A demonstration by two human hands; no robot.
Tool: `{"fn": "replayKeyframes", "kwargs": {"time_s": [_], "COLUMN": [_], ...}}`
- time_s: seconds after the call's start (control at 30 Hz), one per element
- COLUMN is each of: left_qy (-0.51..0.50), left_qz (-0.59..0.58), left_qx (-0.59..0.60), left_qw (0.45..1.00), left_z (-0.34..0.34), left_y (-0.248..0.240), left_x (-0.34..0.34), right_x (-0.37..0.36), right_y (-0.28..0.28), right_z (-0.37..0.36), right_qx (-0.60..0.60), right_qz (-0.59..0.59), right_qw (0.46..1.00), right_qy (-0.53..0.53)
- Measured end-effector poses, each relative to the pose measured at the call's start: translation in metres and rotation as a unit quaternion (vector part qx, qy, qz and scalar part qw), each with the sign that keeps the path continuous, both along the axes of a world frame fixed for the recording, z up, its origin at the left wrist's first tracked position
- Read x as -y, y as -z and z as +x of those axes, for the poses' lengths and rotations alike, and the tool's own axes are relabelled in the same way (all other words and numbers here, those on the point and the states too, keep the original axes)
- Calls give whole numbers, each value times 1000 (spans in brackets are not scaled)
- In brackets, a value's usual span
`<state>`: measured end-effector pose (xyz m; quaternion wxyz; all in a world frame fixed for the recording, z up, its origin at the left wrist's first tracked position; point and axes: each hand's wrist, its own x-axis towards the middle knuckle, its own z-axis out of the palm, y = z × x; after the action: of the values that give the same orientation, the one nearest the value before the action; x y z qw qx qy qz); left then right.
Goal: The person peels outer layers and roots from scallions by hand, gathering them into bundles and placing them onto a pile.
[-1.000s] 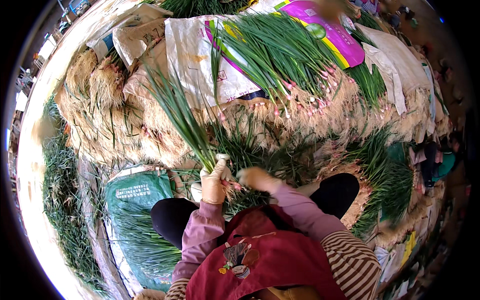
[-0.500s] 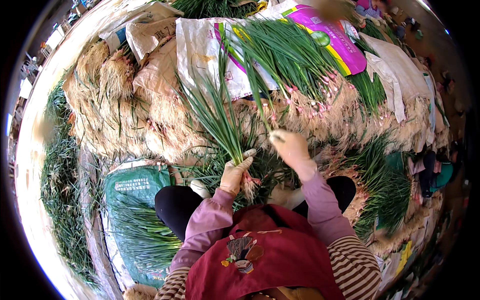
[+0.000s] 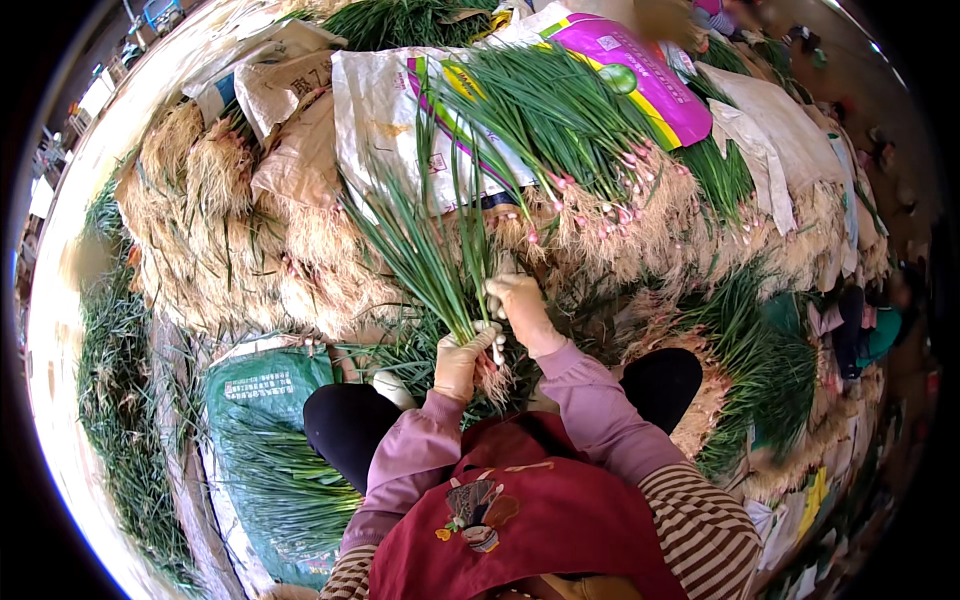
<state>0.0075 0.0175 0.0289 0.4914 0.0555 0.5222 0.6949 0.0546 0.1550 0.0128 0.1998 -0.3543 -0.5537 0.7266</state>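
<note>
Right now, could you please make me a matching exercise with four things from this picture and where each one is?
Things:
1. left hand
2. right hand
3. green sack
4. pink and white sack

Places:
A. flat on the ground at the left
B. holding a bunch of green onions near the roots
C. far side, under a pile of onions
D. on the onion stalks, just above the other hand

Pairs: 1-B, 2-D, 3-A, 4-C

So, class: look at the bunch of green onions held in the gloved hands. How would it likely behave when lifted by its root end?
The bunch of green onions probably flops: its long thin leaves already fan apart above the left hand. It looks light, since one hand grips it while the right hand only touches the stalks. Loose stalks might slip out, as nothing visibly ties them.
</note>
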Motion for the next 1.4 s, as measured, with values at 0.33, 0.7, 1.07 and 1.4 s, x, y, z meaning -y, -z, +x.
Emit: {"fn": "replayKeyframes", "kwargs": {"time_s": [0.33, 0.7, 1.07, 1.4], "left_qy": [-190, -185, -141, -116], "left_qz": [173, 176, 117, 97], "left_qx": [4, 13, 19, 3], "left_qw": [966, 967, 983, 989], "left_z": [-10, -27, -23, -20], "left_y": [11, -13, -19, -5], "left_x": [3, 14, 14, 7], "right_x": [-69, -76, -109, -109], "right_y": [-95, -37, -72, -63], "right_z": [18, -58, 24, -23], "right_qx": [197, 318, 188, 126], "right_qz": [497, 652, 588, 662], "right_qw": [843, 665, 769, 738], "right_qy": [55, -176, 164, 33]}}
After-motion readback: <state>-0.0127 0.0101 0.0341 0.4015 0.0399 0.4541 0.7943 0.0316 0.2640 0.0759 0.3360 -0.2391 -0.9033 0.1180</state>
